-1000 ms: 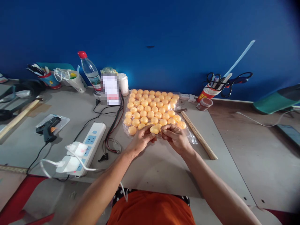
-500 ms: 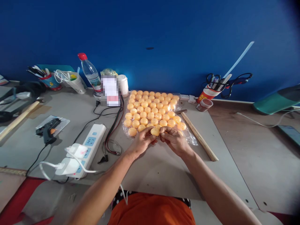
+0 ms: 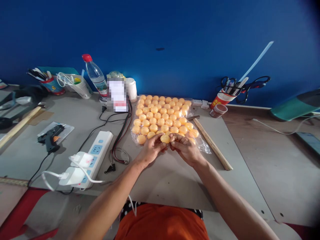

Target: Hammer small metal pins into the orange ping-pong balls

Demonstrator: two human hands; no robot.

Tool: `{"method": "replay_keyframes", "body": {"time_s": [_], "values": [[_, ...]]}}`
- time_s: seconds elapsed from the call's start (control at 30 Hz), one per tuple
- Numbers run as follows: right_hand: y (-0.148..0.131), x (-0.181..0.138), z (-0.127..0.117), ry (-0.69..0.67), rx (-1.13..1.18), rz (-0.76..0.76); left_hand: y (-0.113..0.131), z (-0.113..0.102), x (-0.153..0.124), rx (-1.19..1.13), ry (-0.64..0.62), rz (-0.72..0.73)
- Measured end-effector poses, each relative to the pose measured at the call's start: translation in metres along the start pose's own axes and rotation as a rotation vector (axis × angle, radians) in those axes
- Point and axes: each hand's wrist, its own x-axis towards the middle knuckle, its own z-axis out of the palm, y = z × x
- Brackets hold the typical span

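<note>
Between my fingertips is a small, pale-orange rounded piece (image 3: 165, 138); whether it is a whole ball or a cut part of one I cannot tell. My left hand (image 3: 153, 147) pinches its left side. The fingers of my right hand (image 3: 185, 147) are pressed together at its right side, thumb against forefinger. Right behind both hands lies a clear plastic bag (image 3: 205, 147) packed with rows of orange balls (image 3: 164, 128), which look like table tennis balls. My fingers overlap the nearest row and hide part of it.
To the right of the bag lies a hammer (image 3: 212, 143) with a wooden handle. A white power strip (image 3: 103, 141), cables and a glue gun (image 3: 51, 137) are on the left. At the back stand a bottle (image 3: 96, 78), a white container (image 3: 131, 89) and a red cup of tools (image 3: 221, 98).
Both hands keep their grip in nearly the same place. The orange piece appears slightly turned between the fingertips. The whole view has shifted a little.
</note>
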Motion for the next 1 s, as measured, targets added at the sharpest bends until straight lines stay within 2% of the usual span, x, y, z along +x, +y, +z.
{"method": "replay_keyframes", "body": {"time_s": [0.3, 0.73, 1.0], "values": [[-0.0007, 0.0001, 0.0004, -0.025, -0.005, -0.019, -0.0012, 0.0006, 0.0001, 0.029, -0.021, 0.019], [-0.0001, 0.0009, 0.0015, 0.007, -0.013, -0.026, -0.0076, -0.0023, 0.0017, 0.026, 0.003, 0.006], [0.0006, 0.0003, 0.0005, -0.010, -0.026, -0.031, -0.0026, 0.0002, 0.0005, 0.000, 0.007, 0.003]]}}
